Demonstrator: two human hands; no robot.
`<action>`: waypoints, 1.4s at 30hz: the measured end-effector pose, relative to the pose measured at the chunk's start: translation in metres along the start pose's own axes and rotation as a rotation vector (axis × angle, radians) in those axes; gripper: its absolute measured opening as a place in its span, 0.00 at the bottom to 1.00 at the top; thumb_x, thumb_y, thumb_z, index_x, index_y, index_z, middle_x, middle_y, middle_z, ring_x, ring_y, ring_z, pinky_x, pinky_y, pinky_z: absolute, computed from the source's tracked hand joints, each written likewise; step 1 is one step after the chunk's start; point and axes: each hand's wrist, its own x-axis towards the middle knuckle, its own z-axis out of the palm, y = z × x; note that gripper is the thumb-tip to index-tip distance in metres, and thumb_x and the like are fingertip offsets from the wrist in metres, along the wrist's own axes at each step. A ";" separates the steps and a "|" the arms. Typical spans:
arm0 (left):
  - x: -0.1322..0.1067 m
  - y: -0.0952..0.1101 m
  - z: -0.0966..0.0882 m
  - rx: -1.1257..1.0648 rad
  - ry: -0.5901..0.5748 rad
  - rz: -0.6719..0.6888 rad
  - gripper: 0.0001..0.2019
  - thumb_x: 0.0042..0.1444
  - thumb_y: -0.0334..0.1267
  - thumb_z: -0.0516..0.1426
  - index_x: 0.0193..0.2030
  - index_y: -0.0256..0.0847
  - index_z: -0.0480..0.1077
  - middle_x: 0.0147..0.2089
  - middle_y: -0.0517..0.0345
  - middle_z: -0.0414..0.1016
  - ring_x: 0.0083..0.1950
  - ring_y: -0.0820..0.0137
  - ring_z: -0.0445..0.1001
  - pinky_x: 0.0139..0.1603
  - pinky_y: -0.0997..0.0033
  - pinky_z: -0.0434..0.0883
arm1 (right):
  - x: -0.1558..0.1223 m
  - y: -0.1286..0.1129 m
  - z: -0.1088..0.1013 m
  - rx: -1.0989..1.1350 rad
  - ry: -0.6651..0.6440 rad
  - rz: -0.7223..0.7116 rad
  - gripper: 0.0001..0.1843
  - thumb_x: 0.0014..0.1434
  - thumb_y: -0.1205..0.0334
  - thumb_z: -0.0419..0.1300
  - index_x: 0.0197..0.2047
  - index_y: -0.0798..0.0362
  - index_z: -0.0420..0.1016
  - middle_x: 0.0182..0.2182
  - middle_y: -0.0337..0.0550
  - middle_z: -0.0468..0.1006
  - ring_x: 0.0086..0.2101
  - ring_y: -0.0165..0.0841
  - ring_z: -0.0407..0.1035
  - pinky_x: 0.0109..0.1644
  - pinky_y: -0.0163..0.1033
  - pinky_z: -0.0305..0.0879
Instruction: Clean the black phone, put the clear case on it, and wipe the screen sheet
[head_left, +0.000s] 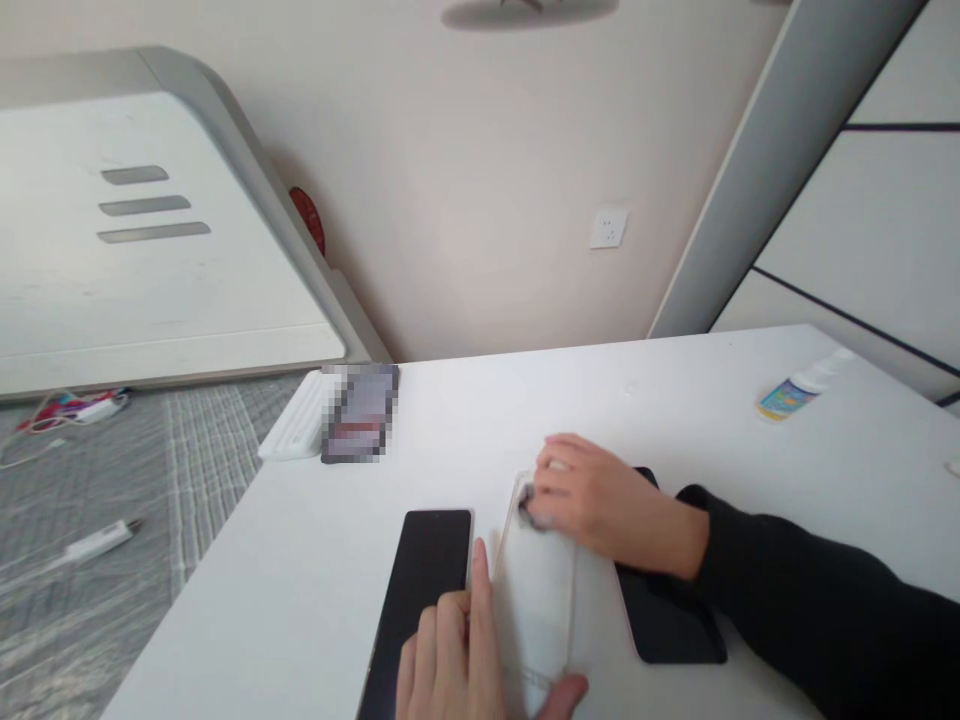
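A clear phone case [536, 590] lies on the white table [675, 400] between two black phones. My left hand [469, 660] grips the case's near end, thumb on one side and fingers on the other, resting partly on the left black phone [424, 580]. My right hand [600, 500] presses its closed fingers on the case's far end, where a dark patch shows under the fingertips. The right black phone [664, 615] lies under my right wrist and black sleeve.
A white ridged object [292, 430] and a blurred-out card-like item [360, 412] lie at the table's far left corner. A small bottle [799, 388] lies at the far right. A wall socket [607, 228] is behind. On the floor lie a white pen-like object [97, 542] and cables [67, 410].
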 end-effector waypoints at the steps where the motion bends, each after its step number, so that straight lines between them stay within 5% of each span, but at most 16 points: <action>1: 0.000 0.000 0.000 -0.007 -0.004 -0.003 0.54 0.64 0.71 0.53 0.79 0.25 0.47 0.41 0.51 0.74 0.39 0.63 0.73 0.38 0.65 0.71 | 0.001 -0.002 0.002 0.022 -0.015 -0.061 0.13 0.73 0.63 0.60 0.34 0.51 0.77 0.34 0.38 0.77 0.41 0.35 0.66 0.57 0.44 0.62; 4: 0.002 0.000 -0.001 -0.019 -0.023 -0.015 0.53 0.64 0.68 0.55 0.80 0.27 0.45 0.43 0.50 0.74 0.41 0.61 0.73 0.40 0.64 0.72 | 0.001 0.004 -0.005 0.006 -0.021 -0.080 0.14 0.74 0.61 0.59 0.34 0.47 0.76 0.34 0.33 0.78 0.40 0.33 0.67 0.62 0.42 0.62; 6: 0.004 0.001 -0.003 -0.013 -0.029 -0.032 0.51 0.64 0.64 0.58 0.79 0.26 0.45 0.44 0.51 0.73 0.42 0.61 0.73 0.41 0.63 0.71 | -0.007 0.025 -0.024 -0.081 0.026 0.103 0.15 0.75 0.67 0.54 0.38 0.50 0.78 0.36 0.41 0.79 0.45 0.37 0.69 0.67 0.52 0.57; 11: 0.012 0.009 -0.010 -0.021 0.059 -0.021 0.44 0.65 0.51 0.61 0.77 0.26 0.49 0.49 0.49 0.75 0.47 0.60 0.74 0.49 0.59 0.71 | -0.068 0.068 -0.086 -0.197 0.129 0.482 0.14 0.75 0.65 0.51 0.51 0.54 0.80 0.47 0.52 0.80 0.49 0.44 0.72 0.64 0.58 0.63; 13: 0.014 0.012 -0.014 -0.035 0.069 -0.030 0.41 0.66 0.47 0.59 0.77 0.28 0.49 0.55 0.45 0.75 0.53 0.57 0.73 0.54 0.56 0.70 | -0.094 0.054 -0.091 -0.230 0.166 0.621 0.18 0.75 0.65 0.49 0.58 0.55 0.77 0.56 0.58 0.77 0.57 0.49 0.70 0.68 0.66 0.58; 16: 0.016 0.015 -0.017 -0.018 0.091 -0.028 0.39 0.66 0.45 0.58 0.77 0.28 0.50 0.59 0.40 0.74 0.59 0.52 0.72 0.61 0.50 0.69 | -0.113 0.002 -0.068 -0.212 0.191 0.775 0.23 0.75 0.60 0.49 0.67 0.58 0.69 0.67 0.63 0.67 0.67 0.52 0.61 0.71 0.68 0.54; 19: 0.017 0.018 -0.019 0.010 0.112 -0.024 0.39 0.67 0.44 0.57 0.78 0.27 0.47 0.62 0.38 0.73 0.62 0.51 0.72 0.68 0.47 0.65 | -0.103 -0.054 -0.027 -0.107 0.133 0.847 0.32 0.71 0.51 0.59 0.73 0.54 0.62 0.74 0.61 0.59 0.71 0.50 0.58 0.70 0.59 0.63; 22: 0.016 0.020 -0.021 0.026 0.133 -0.028 0.39 0.69 0.40 0.55 0.80 0.28 0.42 0.64 0.37 0.73 0.63 0.53 0.72 0.69 0.48 0.64 | -0.087 -0.085 -0.001 -0.024 0.090 0.900 0.46 0.59 0.46 0.70 0.74 0.54 0.61 0.79 0.61 0.42 0.75 0.58 0.44 0.74 0.65 0.55; 24: 0.013 0.019 -0.023 0.042 0.161 -0.021 0.39 0.69 0.39 0.53 0.80 0.28 0.40 0.63 0.38 0.74 0.62 0.54 0.74 0.68 0.49 0.65 | -0.086 -0.088 0.001 0.013 0.088 0.933 0.37 0.60 0.51 0.69 0.70 0.51 0.68 0.80 0.56 0.37 0.76 0.58 0.40 0.75 0.65 0.51; 27: 0.008 0.017 -0.027 0.063 0.200 0.001 0.38 0.69 0.39 0.52 0.79 0.27 0.43 0.60 0.39 0.76 0.58 0.56 0.75 0.67 0.50 0.64 | -0.100 -0.079 -0.010 0.054 0.101 0.968 0.24 0.63 0.64 0.59 0.62 0.46 0.75 0.79 0.50 0.47 0.74 0.51 0.51 0.73 0.57 0.59; 31: 0.001 0.017 -0.031 0.067 0.213 0.011 0.32 0.71 0.41 0.51 0.76 0.27 0.53 0.57 0.41 0.77 0.56 0.56 0.76 0.63 0.52 0.66 | -0.124 -0.061 -0.030 0.074 0.123 0.974 0.30 0.57 0.67 0.59 0.63 0.49 0.73 0.70 0.52 0.68 0.68 0.47 0.64 0.72 0.55 0.60; 35: -0.009 0.027 -0.031 0.029 0.215 0.035 0.31 0.74 0.52 0.49 0.72 0.28 0.62 0.58 0.38 0.75 0.52 0.55 0.77 0.54 0.54 0.72 | -0.138 -0.055 -0.041 0.093 0.152 0.992 0.43 0.52 0.65 0.61 0.72 0.55 0.62 0.66 0.56 0.73 0.63 0.49 0.69 0.70 0.57 0.64; 38: -0.018 0.043 -0.028 -0.047 0.220 0.115 0.31 0.75 0.56 0.43 0.66 0.32 0.68 0.60 0.37 0.74 0.52 0.56 0.78 0.50 0.58 0.75 | -0.143 -0.064 -0.049 0.128 0.161 0.996 0.40 0.54 0.62 0.60 0.71 0.52 0.64 0.68 0.53 0.71 0.64 0.47 0.69 0.68 0.56 0.66; 42: -0.025 0.067 -0.024 -0.120 0.187 0.154 0.23 0.77 0.47 0.43 0.59 0.36 0.73 0.44 0.49 0.77 0.40 0.63 0.78 0.40 0.65 0.74 | -0.132 -0.088 -0.058 0.221 0.105 0.920 0.31 0.57 0.61 0.61 0.64 0.44 0.75 0.71 0.44 0.69 0.66 0.44 0.67 0.71 0.54 0.63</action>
